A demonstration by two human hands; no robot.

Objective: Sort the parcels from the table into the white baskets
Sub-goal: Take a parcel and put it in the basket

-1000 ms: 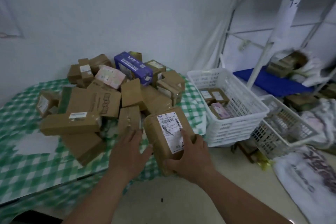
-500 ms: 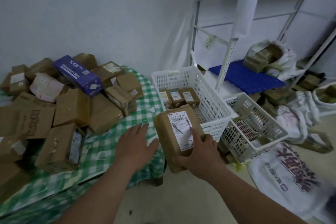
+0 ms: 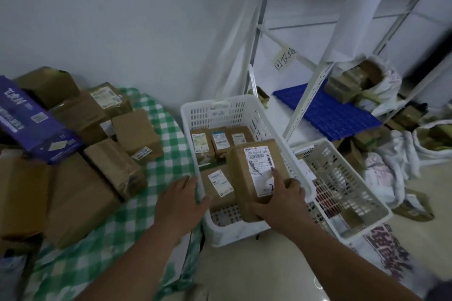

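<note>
My right hand [image 3: 281, 199] grips a brown cardboard parcel [image 3: 247, 176] with a white shipping label, thumb on the label, and holds it above the nearer white basket [image 3: 298, 173]. Several small labelled parcels [image 3: 220, 142] lie inside that basket. My left hand [image 3: 181, 200] hovers with straight fingers at the table edge, just beside the basket's left rim, holding nothing. A pile of brown parcels [image 3: 80, 171] and a purple box [image 3: 27, 122] covers the green checked table [image 3: 166, 144] on the left.
A second white basket [image 3: 354, 203] stands on the floor to the right, against the first. Behind it a white shelf rack [image 3: 308, 95] holds a blue mat [image 3: 327, 112] and bagged parcels. White sacks [image 3: 391, 168] and a printed bag [image 3: 389, 254] lie on the floor.
My right hand has carried the labelled parcel rightwards off the table to above the nearer basket. My left hand let go of it and followed to the table edge. The view swung right.
</note>
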